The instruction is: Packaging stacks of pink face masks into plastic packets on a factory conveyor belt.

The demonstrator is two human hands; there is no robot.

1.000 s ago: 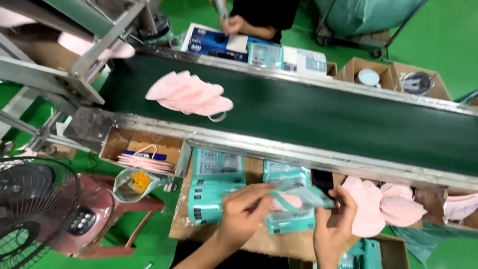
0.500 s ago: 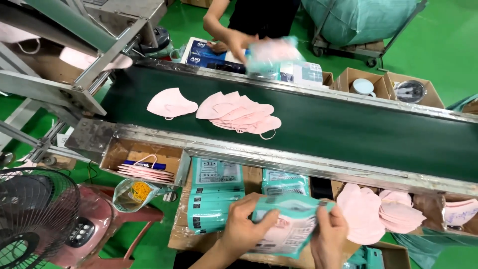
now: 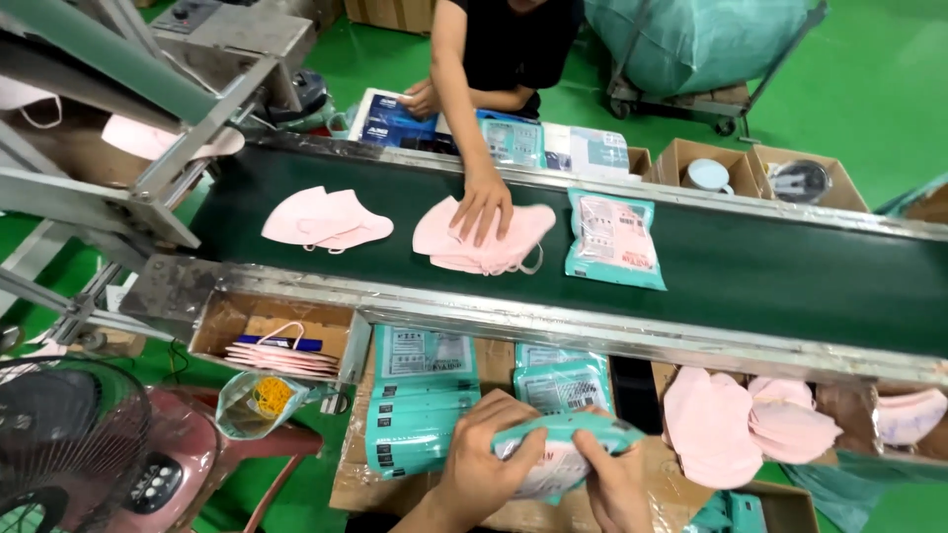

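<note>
A teal pouch (image 3: 558, 456), filled with pink masks, sits at the bottom of the view, just below the near rail of the belt (image 3: 790, 281). The left hand (image 3: 486, 466) clasps its left end, fingers curled over the top edge, thumb against the front. The right hand (image 3: 614, 484) grips its right end from below, thumb pressed on the face. The pouch is level, held above a cardboard sheet (image 3: 681, 489).

Just behind the hands lie stacks of empty teal pouches (image 3: 420, 400). To the right, loose pink masks (image 3: 711, 424) are heaped under the rail. On the belt lie a sealed pouch (image 3: 614, 237) and two mask piles; a co-worker's hand (image 3: 484, 202) presses on the middle pile (image 3: 523, 237), the other pile (image 3: 326, 219) lies apart to the left. A tray (image 3: 212, 331) at left holds more masks beside a fan (image 3: 59, 434).
</note>
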